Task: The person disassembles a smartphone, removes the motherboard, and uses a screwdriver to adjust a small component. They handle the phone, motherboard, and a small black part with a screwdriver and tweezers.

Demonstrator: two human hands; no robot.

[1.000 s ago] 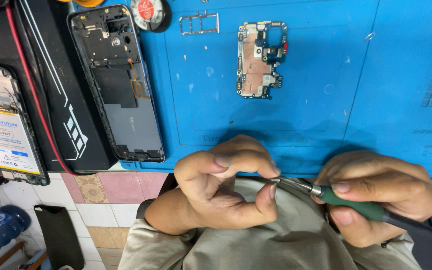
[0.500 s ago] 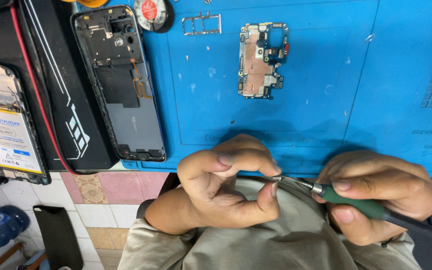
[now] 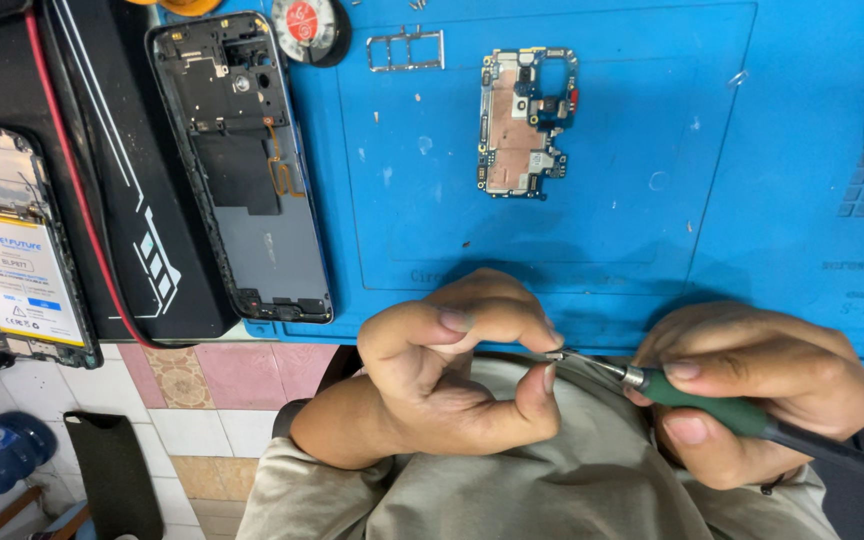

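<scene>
Left hand [image 3: 452, 375] fingers pinch tiny part [image 3: 554, 355], mostly hidden; right hand [image 3: 762, 385] grips green-handled tool [image 3: 722, 405].

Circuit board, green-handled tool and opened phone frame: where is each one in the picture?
circuit board [image 3: 524, 122], head view, middle of the board.
green-handled tool [image 3: 702, 396], head view, green grip in the right hand [image 3: 762, 385].
opened phone frame [image 3: 252, 180], head view, dark inner plate.
</scene>
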